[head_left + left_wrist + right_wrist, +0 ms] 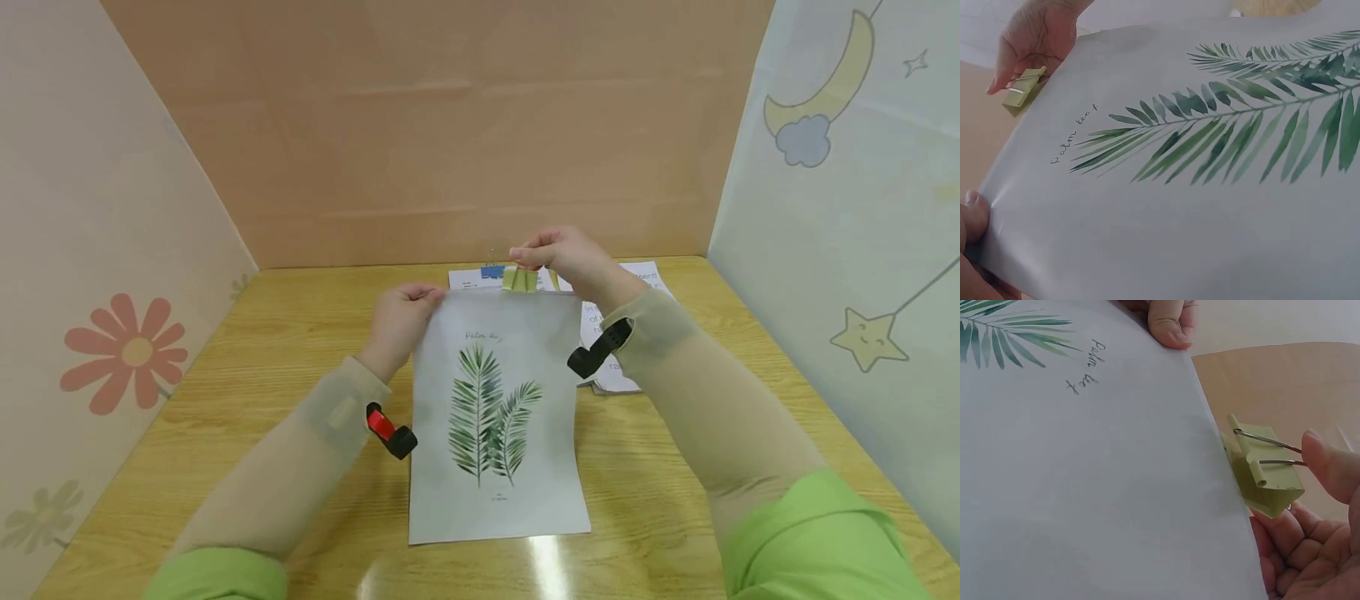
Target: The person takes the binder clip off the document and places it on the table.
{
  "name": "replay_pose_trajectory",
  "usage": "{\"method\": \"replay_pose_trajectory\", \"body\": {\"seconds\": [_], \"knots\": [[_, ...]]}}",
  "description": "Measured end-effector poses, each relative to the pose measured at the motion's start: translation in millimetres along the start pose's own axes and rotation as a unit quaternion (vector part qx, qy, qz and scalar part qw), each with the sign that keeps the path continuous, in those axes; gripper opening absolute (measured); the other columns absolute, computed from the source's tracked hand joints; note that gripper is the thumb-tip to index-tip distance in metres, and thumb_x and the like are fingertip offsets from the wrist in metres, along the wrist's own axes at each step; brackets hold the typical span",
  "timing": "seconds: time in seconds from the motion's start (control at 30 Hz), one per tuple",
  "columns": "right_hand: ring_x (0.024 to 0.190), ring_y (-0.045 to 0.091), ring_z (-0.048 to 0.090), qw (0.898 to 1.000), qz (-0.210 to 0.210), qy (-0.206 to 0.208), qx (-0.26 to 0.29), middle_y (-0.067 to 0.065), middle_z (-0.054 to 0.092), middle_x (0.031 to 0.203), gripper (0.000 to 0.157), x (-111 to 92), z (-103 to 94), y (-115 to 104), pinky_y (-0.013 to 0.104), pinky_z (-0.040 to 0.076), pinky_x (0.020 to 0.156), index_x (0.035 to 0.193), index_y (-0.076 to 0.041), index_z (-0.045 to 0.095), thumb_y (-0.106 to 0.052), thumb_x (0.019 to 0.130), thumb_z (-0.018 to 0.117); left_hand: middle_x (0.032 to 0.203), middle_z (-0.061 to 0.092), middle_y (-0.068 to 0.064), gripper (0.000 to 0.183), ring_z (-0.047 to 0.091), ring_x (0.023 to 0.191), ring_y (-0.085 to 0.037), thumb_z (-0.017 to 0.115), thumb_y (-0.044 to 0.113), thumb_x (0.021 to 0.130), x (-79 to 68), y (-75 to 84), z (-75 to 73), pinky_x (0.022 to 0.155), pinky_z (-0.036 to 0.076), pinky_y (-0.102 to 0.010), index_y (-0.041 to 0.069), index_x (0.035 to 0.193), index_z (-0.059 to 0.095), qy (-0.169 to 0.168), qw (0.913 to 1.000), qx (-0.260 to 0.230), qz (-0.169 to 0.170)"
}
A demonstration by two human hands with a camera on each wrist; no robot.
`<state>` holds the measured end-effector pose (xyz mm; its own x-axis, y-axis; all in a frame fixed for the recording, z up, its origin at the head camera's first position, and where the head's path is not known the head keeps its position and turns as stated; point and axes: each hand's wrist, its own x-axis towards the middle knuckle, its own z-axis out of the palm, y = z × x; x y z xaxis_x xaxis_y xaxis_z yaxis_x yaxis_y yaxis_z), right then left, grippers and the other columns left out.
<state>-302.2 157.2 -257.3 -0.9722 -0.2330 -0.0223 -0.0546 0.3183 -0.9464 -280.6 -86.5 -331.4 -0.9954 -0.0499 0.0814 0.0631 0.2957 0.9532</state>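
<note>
A white sheet with green palm leaves (495, 417) hangs upright over the table, lettering near its top. My left hand (405, 325) pinches its top left corner between thumb and fingers. In my right hand (573, 258) is a yellow-green binder clip (520, 280), its wire handles gripped between thumb and fingers. The right wrist view shows the clip (1266, 465) with its mouth spread, right at the sheet's top edge. From the left wrist, the clip (1024, 90) appears at that same edge, some way along from the left hand's corner.
Behind the sheet lie printed papers (637, 275) on the wooden table (315, 350). A blue binder clip (492, 272) sits at the top of one stack. Low panels stand around the table: a brown one (450, 125) at the back, decorated ones at left and right.
</note>
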Motion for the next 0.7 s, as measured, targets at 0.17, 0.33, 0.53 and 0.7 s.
{"method": "replay_pose_trajectory", "body": {"seconds": [0.17,0.33,0.53,0.7], "knots": [[0.104,0.026,0.046,1.000,0.000,0.002,0.000,0.003,0.056,0.086,0.018,-3.1,-8.4,5.9,0.047,0.028,0.101,0.083,-0.006,0.061,-0.021,0.091,0.067,0.101,0.068,-0.010,0.022,0.063,0.080,-0.019,0.064,0.022,0.094,0.0,-8.0,-14.4,0.064,0.054,-0.026,0.005,0.105,0.073,-0.001,0.9998,-0.008,-0.017],[0.096,0.024,0.045,1.000,-0.005,0.012,0.005,0.000,0.056,0.077,0.018,-6.0,-15.5,13.6,0.039,0.031,0.091,0.077,-0.009,0.064,-0.020,0.091,0.068,0.107,0.066,-0.010,0.024,0.062,0.087,-0.020,0.062,0.023,0.096,-1.7,-15.7,-31.9,0.069,0.053,-0.025,0.005,0.108,0.071,0.004,0.9997,-0.004,-0.025],[0.092,0.024,0.047,1.000,-0.002,0.026,0.012,-0.001,0.057,0.076,0.019,-12.5,-19.5,23.6,0.037,0.031,0.089,0.074,-0.010,0.064,-0.019,0.090,0.069,0.115,0.063,-0.009,0.029,0.059,0.096,-0.021,0.060,0.026,0.097,-3.0,-24.9,-52.2,0.075,0.052,-0.024,0.005,0.115,0.069,0.008,0.9992,-0.002,-0.040],[0.113,0.026,0.043,1.000,0.009,0.013,0.006,0.000,0.058,0.085,0.019,-21.2,-17.0,31.8,0.050,0.025,0.103,0.075,-0.011,0.062,-0.020,0.090,0.069,0.118,0.062,-0.010,0.035,0.058,0.099,-0.021,0.059,0.030,0.097,-2.9,-31.2,-70.6,0.078,0.051,-0.024,0.004,0.120,0.067,0.026,0.9984,0.024,-0.045]]}}
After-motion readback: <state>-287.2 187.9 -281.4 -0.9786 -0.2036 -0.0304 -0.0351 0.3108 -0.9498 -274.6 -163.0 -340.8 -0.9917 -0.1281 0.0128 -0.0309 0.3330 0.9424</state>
